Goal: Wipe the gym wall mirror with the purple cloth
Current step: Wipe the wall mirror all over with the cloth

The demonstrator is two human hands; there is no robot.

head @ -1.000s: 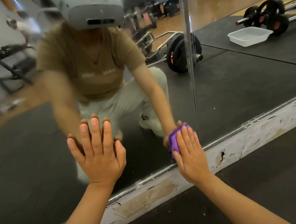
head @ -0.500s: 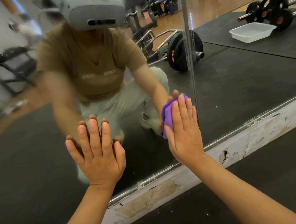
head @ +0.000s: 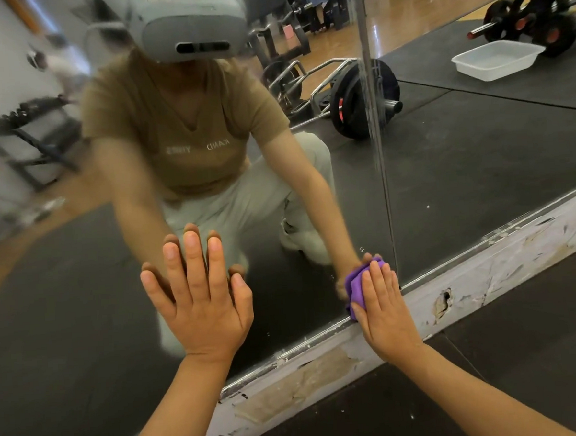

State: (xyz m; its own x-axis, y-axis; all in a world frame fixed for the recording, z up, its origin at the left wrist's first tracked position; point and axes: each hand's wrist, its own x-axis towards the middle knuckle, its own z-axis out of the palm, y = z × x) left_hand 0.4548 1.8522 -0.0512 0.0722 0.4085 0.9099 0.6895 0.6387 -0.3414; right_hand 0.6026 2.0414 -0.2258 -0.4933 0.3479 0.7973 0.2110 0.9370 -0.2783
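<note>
The left hand (head: 200,300) lies flat against the mirror (head: 479,172), fingers straight and spread, holding nothing. The right hand (head: 384,304) presses the purple cloth (head: 356,286) to the glass with straight fingers, at the mirror's bottom edge, just left of the vertical seam (head: 379,165) between panels. The cloth bunches out past the thumb side; how much lies under the palm is hidden. Below runs a chipped white baseboard (head: 518,251).

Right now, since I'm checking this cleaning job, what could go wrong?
1. The bare left hand presses flat on the gym wall mirror and may leave prints.
2. The crumpled purple cloth, under the right hand, sits at the mirror's bottom edge and may pick up flakes from the chipped white baseboard.
</note>
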